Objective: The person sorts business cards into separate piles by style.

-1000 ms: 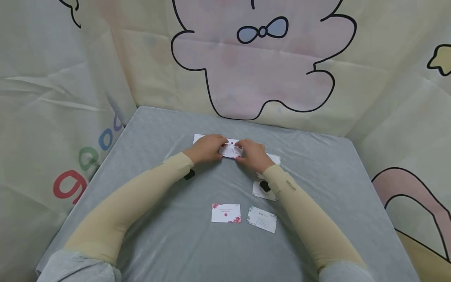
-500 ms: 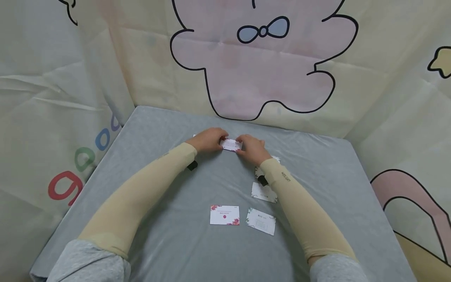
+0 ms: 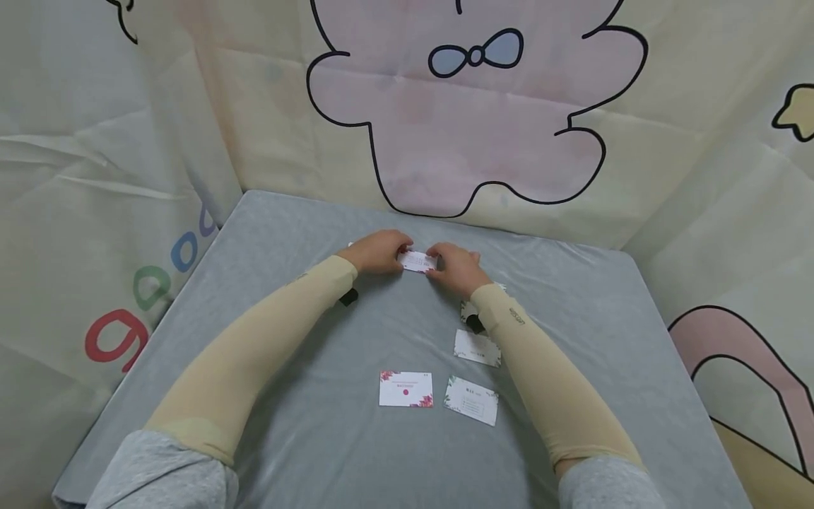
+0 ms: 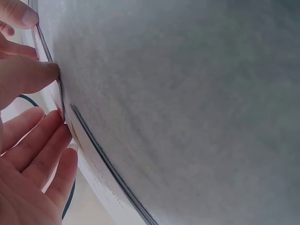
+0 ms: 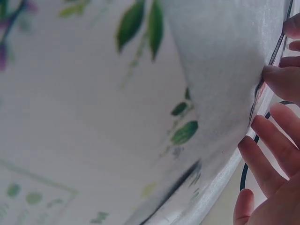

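Overall, in the head view, work looks partway: some white cards are seemingly gathered, while a pink-flowered card (image 3: pixel 405 389) and a green-leaved card (image 3: pixel 471 401) lie loose nearer the person. Toward the grey counter's (image 3: pixel 305 424) far edge, a small-printed held card (image 3: pixel 417 261) sits between the left hand (image 3: pixel 379 252) and right hand (image 3: pixel 456 268), fingers pinching its ends, not yet released. The left wrist view shows its thin, seemingly layered edge; the right wrist view, blurred green leaves printed nearby.
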Demonstrator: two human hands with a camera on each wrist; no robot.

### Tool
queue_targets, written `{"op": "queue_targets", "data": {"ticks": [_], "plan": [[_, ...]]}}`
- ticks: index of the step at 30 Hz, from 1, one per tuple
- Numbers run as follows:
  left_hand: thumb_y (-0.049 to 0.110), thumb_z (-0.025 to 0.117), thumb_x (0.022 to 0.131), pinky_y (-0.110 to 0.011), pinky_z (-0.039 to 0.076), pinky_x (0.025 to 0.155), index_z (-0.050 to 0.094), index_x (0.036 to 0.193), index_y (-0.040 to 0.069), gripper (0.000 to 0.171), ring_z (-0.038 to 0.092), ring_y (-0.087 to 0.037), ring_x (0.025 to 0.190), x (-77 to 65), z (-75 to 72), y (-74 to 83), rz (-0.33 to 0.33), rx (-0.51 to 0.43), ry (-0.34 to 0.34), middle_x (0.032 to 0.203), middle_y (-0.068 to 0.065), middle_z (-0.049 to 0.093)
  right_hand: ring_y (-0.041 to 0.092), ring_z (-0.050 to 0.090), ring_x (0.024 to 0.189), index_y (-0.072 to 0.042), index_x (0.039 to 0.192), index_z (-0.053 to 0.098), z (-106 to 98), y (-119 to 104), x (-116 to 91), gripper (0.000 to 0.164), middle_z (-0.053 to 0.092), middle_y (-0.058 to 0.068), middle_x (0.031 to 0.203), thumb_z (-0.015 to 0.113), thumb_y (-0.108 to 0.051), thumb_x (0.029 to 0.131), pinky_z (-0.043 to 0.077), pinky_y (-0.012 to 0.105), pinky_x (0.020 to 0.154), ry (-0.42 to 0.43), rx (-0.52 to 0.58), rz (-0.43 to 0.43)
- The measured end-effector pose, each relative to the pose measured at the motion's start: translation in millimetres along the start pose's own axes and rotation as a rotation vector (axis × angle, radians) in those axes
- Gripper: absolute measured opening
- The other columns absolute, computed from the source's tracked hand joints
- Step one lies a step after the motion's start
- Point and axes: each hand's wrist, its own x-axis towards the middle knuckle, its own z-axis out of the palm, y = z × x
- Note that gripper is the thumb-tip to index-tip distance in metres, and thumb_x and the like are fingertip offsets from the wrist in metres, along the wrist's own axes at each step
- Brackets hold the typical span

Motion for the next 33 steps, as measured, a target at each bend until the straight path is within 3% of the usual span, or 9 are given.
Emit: {"op": "queue_targets", "data": {"ticks": [5,8,12,18,25,28,33], "plan": [[0.021,0.075,0.099,-0.044,0.049,0.116,0.054,0.156,0.005,0.063,0.061,-0.025,0.126,-5.2,0.7,1.5,-0.007,0.023,0.021,0.144,-0.011,0.066,0.029,0.061,0.14,-0.015,0.14,0.067,-0.3,-0.5,-3.0,0.043,0.067,0.008,0.147,0.078,-0.031,0.101,0.032,0.058,0.105,0.01,-0.001,-0.018],[0.025,0.075,0.099,-0.045,0.048,0.12,0.051,0.158,0.003,0.068,0.06,-0.029,0.136,-17.6,2.0,6.2,-0.002,0.064,0.054,0.15,-0.015,0.062,0.028,0.059,0.142,-0.016,0.14,0.066,-0.2,-1.1,-13.6,0.045,0.067,0.007,0.148,0.078,-0.033,0.101,0.031,0.059,0.106,0.012,-0.009,-0.038],[0.03,0.077,0.098,-0.046,0.048,0.12,0.049,0.16,0.003,0.073,0.06,-0.033,0.139,-48.8,6.9,13.1,0.012,0.069,0.105,0.15,-0.018,0.061,0.027,0.059,0.141,-0.017,0.14,0.066,0.0,-4.7,-43.8,0.047,0.067,0.005,0.147,0.079,-0.037,0.1,0.03,0.059,0.107,0.012,-0.009,-0.089],[0.036,0.076,0.099,-0.046,0.05,0.119,0.05,0.159,0.005,0.072,0.064,-0.03,0.137,-111.7,17.7,26.5,0.099,0.017,0.112,0.147,-0.014,0.066,0.023,0.065,0.133,-0.016,0.136,0.069,2.6,-18.0,-108.2,0.044,0.073,0.002,0.137,0.082,-0.034,0.097,0.03,0.061,0.109,0.04,-0.002,-0.223],[0.043,0.08,0.096,-0.04,0.058,0.106,0.061,0.149,0.006,0.068,0.071,-0.02,0.119,-178.4,38.5,68.1,0.234,0.04,0.06,0.134,-0.006,0.073,0.014,0.069,0.117,-0.018,0.126,0.073,13.5,-34.1,-173.5,0.047,0.076,-0.006,0.121,0.092,-0.035,0.086,0.035,0.052,0.101,0.066,-0.04,-0.431],[0.048,0.084,0.091,-0.036,0.059,0.096,0.066,0.137,0.009,0.064,0.07,-0.015,0.103,-194.9,52.7,82.7,0.256,0.083,0.038,0.116,0.002,0.074,0.01,0.066,0.115,-0.021,0.122,0.072,20.0,-41.6,-187.3,0.048,0.074,-0.012,0.116,0.093,-0.043,0.084,0.035,0.051,0.101,0.023,-0.076,-0.471],[0.045,0.09,0.084,-0.034,0.057,0.089,0.066,0.114,0.016,0.048,0.061,-0.01,0.086,-203.4,69.8,92.7,0.279,0.18,0.091,0.09,0.012,0.061,0.009,0.064,0.118,-0.022,0.12,0.07,27.5,-48.6,-198.1,0.05,0.073,-0.013,0.116,0.093,-0.046,0.082,0.036,0.054,0.102,-0.002,-0.104,-0.483]]}}
